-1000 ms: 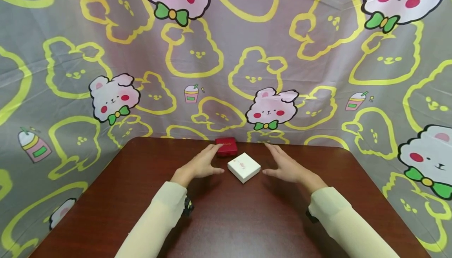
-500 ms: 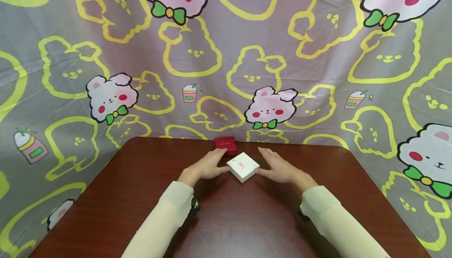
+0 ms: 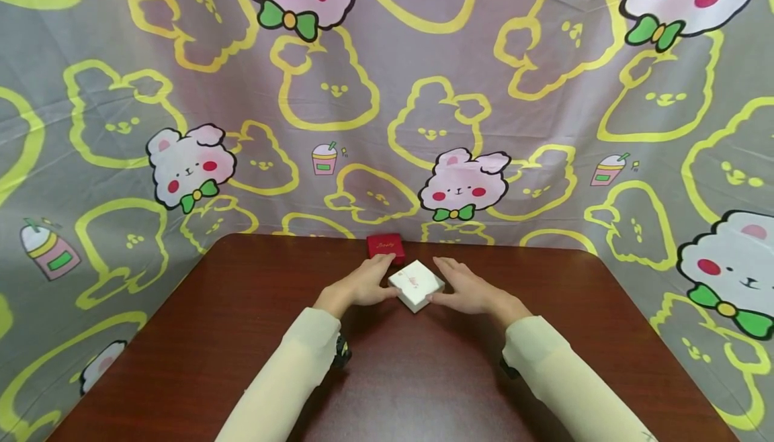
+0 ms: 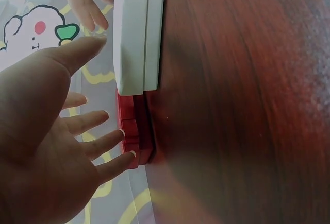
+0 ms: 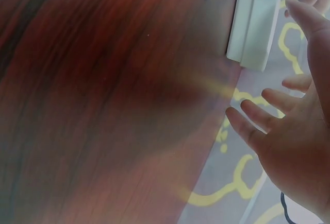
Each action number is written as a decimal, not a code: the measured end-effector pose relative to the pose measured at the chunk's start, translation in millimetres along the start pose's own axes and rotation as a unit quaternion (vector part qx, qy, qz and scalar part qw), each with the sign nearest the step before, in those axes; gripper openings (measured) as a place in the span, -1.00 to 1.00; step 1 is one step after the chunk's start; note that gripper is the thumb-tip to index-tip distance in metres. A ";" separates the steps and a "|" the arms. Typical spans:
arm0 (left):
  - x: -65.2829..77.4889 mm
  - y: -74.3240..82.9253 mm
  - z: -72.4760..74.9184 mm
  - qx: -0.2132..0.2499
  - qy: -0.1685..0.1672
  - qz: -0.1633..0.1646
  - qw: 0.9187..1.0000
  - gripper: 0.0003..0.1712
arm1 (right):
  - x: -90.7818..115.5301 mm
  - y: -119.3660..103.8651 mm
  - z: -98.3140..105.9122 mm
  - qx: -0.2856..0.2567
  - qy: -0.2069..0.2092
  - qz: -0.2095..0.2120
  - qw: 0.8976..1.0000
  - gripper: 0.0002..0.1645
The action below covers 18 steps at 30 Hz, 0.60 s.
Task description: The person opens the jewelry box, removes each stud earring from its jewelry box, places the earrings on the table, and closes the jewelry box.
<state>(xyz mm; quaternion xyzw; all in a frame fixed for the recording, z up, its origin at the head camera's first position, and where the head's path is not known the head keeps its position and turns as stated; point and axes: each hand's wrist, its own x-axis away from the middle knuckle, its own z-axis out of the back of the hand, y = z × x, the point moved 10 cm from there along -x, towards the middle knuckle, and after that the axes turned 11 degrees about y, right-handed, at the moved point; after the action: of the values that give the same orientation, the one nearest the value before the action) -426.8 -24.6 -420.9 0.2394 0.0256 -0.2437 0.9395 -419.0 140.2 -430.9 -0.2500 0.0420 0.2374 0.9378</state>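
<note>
A square white box (image 3: 416, 282) with a small pink print on its lid lies on the table, one corner toward the person. My left hand (image 3: 367, 282) is at its left side, thumb close to the box edge, fingers spread. On the opposite side my right hand (image 3: 467, 289) has its thumb near the right edge, fingers extended. In the left wrist view the lid of the white box (image 4: 132, 44) sits over a narrower base. Behind it, a red box (image 3: 385, 246) with gold lettering is partly covered by the left fingertips in the head view.
The dark reddish-brown wooden table (image 3: 411, 388) reaches back to a grey curtain (image 3: 363, 106) printed with yellow outlines and white rabbits. The red box stands near the table's back edge, by the curtain.
Both hands have moved inward from either side, so the thumbs are now close to the white box. The boxes stay in place on the table.
</note>
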 end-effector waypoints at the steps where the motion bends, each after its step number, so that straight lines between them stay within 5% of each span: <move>1: -0.4 0.0 -0.7 0.002 0.000 -0.001 1.000 -0.04 | -0.6 -0.5 -0.8 -0.002 0.000 0.001 1.000 0.11; 18: -2.1 3.1 -15.1 0.043 -0.017 -0.007 0.999 0.17 | -6.5 -2.7 -14.2 -0.023 -0.017 -0.025 0.999 0.18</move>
<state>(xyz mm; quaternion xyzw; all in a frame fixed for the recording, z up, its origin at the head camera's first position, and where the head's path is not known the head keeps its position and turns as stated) -426.1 -14.2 -432.6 0.2757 0.0010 -0.2549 0.9268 -422.9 128.4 -440.8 -0.2681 0.0141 0.2194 0.9380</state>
